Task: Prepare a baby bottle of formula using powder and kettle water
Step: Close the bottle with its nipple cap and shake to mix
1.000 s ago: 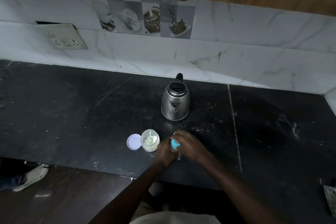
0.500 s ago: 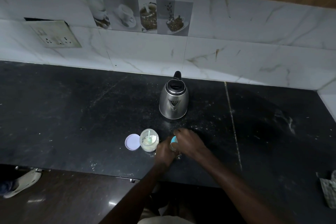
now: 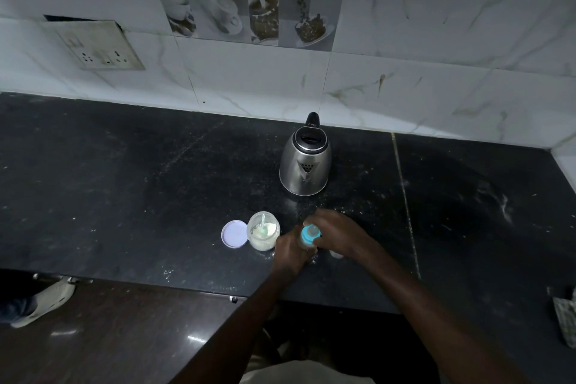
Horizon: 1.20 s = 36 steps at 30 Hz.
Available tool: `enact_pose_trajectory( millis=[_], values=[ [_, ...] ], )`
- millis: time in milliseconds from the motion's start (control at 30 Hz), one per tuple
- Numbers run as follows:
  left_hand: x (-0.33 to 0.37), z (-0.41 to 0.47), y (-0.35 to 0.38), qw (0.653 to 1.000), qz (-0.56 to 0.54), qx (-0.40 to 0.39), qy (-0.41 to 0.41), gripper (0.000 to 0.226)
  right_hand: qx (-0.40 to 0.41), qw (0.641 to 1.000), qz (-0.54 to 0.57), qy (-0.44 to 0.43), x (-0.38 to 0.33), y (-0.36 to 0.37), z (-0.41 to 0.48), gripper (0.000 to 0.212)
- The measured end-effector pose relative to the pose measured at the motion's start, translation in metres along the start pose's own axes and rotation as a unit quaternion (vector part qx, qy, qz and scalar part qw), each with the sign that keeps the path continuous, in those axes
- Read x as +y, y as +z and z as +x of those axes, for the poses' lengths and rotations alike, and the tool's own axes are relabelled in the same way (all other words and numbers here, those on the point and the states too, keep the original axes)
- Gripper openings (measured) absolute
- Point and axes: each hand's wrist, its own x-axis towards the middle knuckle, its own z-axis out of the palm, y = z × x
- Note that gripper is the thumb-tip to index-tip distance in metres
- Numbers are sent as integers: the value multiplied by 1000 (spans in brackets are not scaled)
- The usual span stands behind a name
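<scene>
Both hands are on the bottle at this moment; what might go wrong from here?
1. The open powder jar stands right beside the left hand, which grips the baby bottle; a twist could knock the jar over and spill powder.
2. The kettle sits just behind the right hand, spout toward the person; a reach forward might brush it, and its heat cannot be judged.
3. The jar's lid lies off beside it, so the powder is exposed.
</scene>
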Motion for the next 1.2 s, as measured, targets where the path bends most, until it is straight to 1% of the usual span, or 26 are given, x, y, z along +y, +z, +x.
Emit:
enact_pose_trajectory(
  millis=[67,167,267,367,467,667,767,933,1100,1200],
  values=[
    [1,0,0,1000,18,1,8,37,10,1000,-12,14,-4,2,-1,53],
    [3,0,1,1000,30,0,0,39,47,998,-20,42,-6,7,-1,47],
    [2,-1,1,999,32,2,0,38,60,997,-31,49,-4,8,-1,52],
    [2,-2,0,1000,16,6,16,43,43,999,-3,7,-3,9,-5,59],
    [1,-2,0,1000,22,-2,18,43,30,999,-9,-29,-1,10,-9,54],
    [2,-2,-1,1000,17,-2,16,38,12,997,16,-71,2,-4,-7,52],
    [2,-2,-1,1000,25,-6,13,41,8,998,8,-54,-1,-6,-4,52],
    [1,0,-2,1000,29,-4,3,39,25,999,-6,-24,-5,1,1,38],
    [1,0,-2,999,47,-9,11,35,57,998,-23,10,-3,9,4,50],
    [0,0,-1,999,47,-3,17,33,55,998,-41,12,-4,8,4,54]
  ],
)
